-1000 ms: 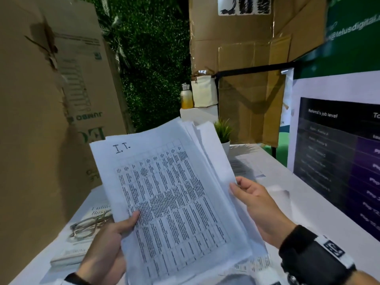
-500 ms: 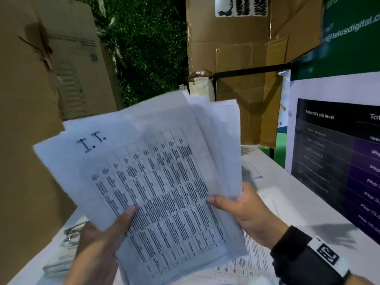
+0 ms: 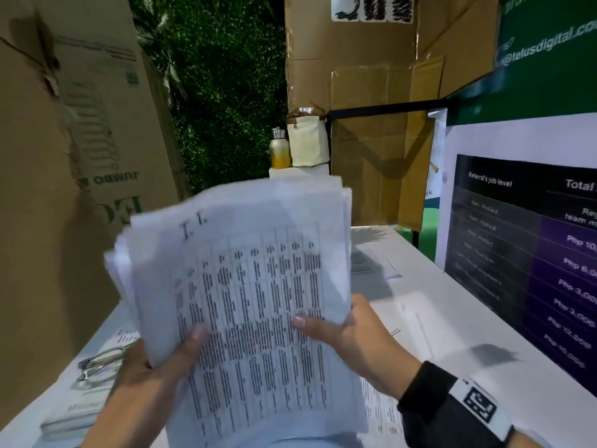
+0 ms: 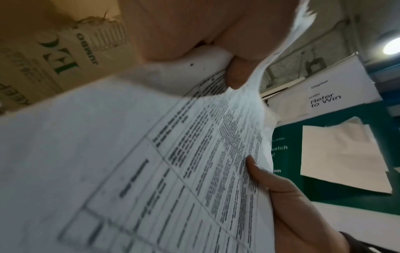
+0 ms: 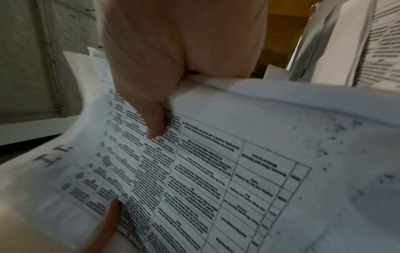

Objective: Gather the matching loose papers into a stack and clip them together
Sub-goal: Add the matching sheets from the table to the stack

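Note:
I hold a stack of white printed papers [image 3: 245, 286] upright above the white table [image 3: 452, 318]. The top sheet bears a table of text and a handwritten "I.T." at its upper left. My left hand [image 3: 155, 370] pinches the stack at its lower left, thumb on the front. My right hand [image 3: 352, 337] pinches its right edge, thumb across the print. In the left wrist view the papers [image 4: 129, 162] fill the frame, with my right hand [image 4: 288, 196] at their edge. The right wrist view shows the top sheet [image 5: 216, 171] under my right thumb. No clip is in sight.
Eyeglasses [image 3: 103, 360] lie on a booklet [image 3: 77, 415] at the table's left. More printed sheets [image 3: 371, 263] lie on the table behind the stack. Cardboard boxes [image 3: 64, 156] stand at the left and back. A poster board [image 3: 523, 253] stands at the right.
The fanned sheets have been squared together into a tighter stack, turned more upright. My right thumb has slid further onto the front sheet, and the stack has come lower.

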The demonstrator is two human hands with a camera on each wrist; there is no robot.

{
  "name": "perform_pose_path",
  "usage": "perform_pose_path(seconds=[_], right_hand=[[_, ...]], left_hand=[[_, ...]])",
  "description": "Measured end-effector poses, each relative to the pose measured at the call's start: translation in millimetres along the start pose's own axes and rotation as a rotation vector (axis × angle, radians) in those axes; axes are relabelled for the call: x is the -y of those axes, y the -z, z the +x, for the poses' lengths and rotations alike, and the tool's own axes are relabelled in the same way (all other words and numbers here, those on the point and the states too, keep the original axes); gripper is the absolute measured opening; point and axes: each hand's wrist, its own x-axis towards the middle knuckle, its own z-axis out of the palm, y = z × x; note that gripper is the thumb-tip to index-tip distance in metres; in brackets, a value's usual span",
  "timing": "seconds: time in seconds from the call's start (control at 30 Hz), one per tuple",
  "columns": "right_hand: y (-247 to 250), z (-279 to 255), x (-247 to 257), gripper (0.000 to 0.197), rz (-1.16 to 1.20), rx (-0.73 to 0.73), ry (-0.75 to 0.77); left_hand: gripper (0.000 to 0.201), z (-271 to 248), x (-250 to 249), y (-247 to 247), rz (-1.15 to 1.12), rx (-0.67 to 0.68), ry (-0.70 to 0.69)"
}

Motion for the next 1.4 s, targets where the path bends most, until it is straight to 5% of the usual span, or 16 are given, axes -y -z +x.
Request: perform_pose_path(seconds=[0.03,0.1,0.17,0.33,0.47,0.63,0.73,0.8,0.9,0.97,1.17,1.3,1.4], right_hand=[[-1,-1,9,0.067,0.015,0.027,0.034],[1,1,23,0.048,0.074,0.1,0.047],[14,12,26,0.058,0.127,0.086,-0.034],[79,57,-23,0.049,-0.339,-0.154,-0.367],[97,76,-59,0.097,-0.873,-0.115,-0.605],[89,86,-57,0.046,-1.112,0.006,-0.669],[93,88,-60,0.034,-1.085,-0.029,-0.607],[100,87,-64,0.028,-1.037,-0.055,-0.517],[110,85,-53,0.018,-0.704,-0.138,-0.256],[116,84,-25,0.008,-0.437,-0.23,-0.107],[110,78,79,0.017,-0.171,-0.113,0.121],[87,70,111,0.016,-0.072,0.005,0.167],[68,63,110,0.04,-0.024,-0.006,0.149]], left_hand=[[0.047,-7,-18,56,0.077,0.153,-0.144],[0.066,21,10,69,0.046,0.004,-0.3],[0.068,42,11,85,0.044,-0.054,-0.344],[0.06,88,42,151,-0.036,-0.198,-0.164],[0.036,110,64,177,-0.055,-0.256,-0.129],[0.034,71,36,145,0.101,-0.256,-0.145],[0.047,46,23,125,0.085,-0.197,-0.201],[0.035,34,12,111,0.079,-0.192,-0.214],[0.003,16,-2,96,0.057,-0.181,-0.18],[0.006,12,-8,88,0.022,-0.139,-0.155],[0.058,22,-14,64,-0.076,-0.04,-0.186],[0.037,23,-16,47,-0.116,0.036,-0.121],[0.024,23,-14,39,-0.117,0.05,-0.088]])
